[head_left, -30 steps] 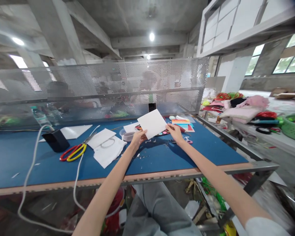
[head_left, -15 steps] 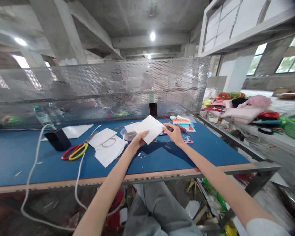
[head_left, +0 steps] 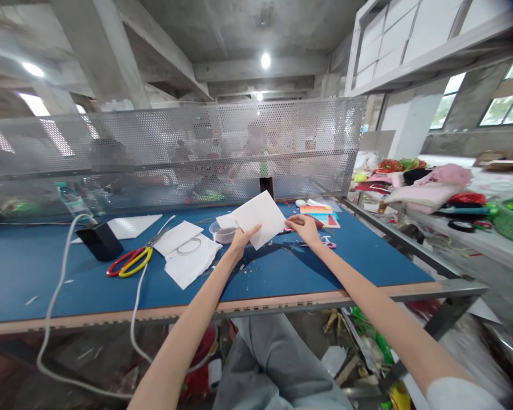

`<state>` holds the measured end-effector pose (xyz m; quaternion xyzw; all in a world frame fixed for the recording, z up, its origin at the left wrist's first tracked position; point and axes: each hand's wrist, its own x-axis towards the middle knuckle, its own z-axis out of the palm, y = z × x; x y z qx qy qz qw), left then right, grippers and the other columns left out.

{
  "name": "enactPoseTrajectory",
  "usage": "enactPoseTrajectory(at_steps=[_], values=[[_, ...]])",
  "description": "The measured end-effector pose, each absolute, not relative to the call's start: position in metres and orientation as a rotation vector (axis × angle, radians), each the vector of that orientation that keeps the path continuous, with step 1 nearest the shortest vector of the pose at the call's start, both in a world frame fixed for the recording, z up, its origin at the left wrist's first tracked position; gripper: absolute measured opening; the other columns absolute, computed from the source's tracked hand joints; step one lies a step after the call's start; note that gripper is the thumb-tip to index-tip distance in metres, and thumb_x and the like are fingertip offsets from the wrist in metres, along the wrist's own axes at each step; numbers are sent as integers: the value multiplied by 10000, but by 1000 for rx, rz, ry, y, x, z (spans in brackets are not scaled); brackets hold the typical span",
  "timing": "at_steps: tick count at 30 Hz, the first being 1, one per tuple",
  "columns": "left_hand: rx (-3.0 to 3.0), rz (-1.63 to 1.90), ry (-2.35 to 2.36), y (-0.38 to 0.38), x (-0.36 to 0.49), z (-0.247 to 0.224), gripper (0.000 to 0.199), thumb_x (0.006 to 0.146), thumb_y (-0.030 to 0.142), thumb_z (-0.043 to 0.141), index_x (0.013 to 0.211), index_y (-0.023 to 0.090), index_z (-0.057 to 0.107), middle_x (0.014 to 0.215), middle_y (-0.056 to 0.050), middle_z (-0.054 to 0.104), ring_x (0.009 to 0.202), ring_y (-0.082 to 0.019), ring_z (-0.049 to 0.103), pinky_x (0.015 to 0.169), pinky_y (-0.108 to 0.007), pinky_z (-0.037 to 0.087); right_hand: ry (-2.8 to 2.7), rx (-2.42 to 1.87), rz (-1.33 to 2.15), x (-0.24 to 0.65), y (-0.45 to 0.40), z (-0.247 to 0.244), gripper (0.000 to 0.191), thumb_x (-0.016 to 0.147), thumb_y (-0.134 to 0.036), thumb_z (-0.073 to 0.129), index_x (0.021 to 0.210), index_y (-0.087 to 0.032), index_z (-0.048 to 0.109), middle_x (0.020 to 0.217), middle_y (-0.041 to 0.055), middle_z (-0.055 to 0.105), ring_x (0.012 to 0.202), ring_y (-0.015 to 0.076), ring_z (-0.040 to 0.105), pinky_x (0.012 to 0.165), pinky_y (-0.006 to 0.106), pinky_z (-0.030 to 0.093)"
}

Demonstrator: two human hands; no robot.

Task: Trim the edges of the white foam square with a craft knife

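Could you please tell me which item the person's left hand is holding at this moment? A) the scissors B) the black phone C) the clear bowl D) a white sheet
D: the left hand has its thumb on the lower edge of the white sheet, and the sheet is raised above the table.

We class this site as a craft workshop in an industrial bldg: bare concrete beams (head_left: 98,51) overhead at 12 o'clock, perforated metal screen (head_left: 222,134) at 12 o'clock, blue-topped workbench (head_left: 68,279) w/ scissors (head_left: 130,262) at 10 o'clock. Fabric stock (head_left: 425,195) sits at 2 o'clock, green basket (head_left: 512,222) at 3 o'clock. Co-workers (head_left: 205,159) beyond screen, blurred.
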<state>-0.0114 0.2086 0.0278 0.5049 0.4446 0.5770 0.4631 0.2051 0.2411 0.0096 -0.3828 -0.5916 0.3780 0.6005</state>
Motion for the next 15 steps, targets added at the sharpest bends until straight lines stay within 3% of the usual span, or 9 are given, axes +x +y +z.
enactPoseTrajectory(at_steps=[4,15], values=[[1405,1484,1077,212,-14,27,500,605,414,840,980,134,664,1224,-153,642,1156,-304,586,996,-404,469,-1388,-948,990,209,245,8,308,613,-425,790,734,-177,653,685,55,700,742,241,701,737,383,575],[1434,1467,1126,211,-17,32,436,635,336,836,980,133,664,1200,-153,656,1127,-299,606,983,-418,482,-1473,-964,1034,209,245,6,299,630,-426,797,692,-181,637,634,57,702,682,239,708,631,337,569]])
